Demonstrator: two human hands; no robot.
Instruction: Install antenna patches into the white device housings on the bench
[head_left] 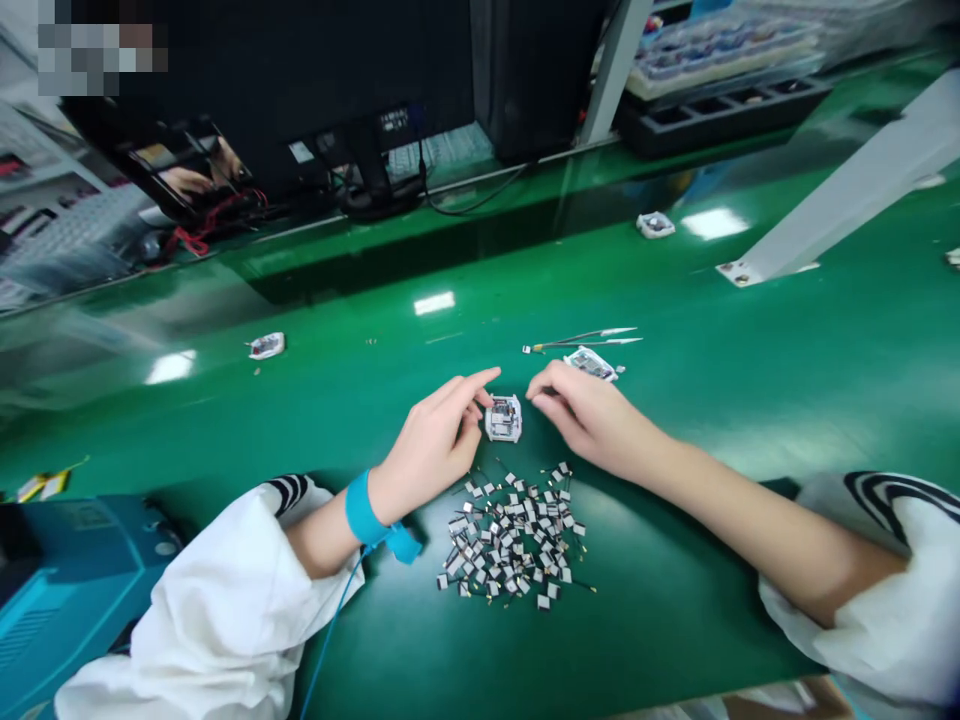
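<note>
Fingers of your left hand (431,440) touch the small white square electronic housing (503,418) at frame centre, your bare right hand (589,405) apart, thumb and forefinger nearly together.

Tons of bare green worktop (337,410) left of the left hand (431,440), so a low pass works there. Near side's blocked by the wired module pile (517,540), tweezers (589,340) lie beyond the right hand (596,410), and that slanted white post (847,190) obstructs the far right.
</note>
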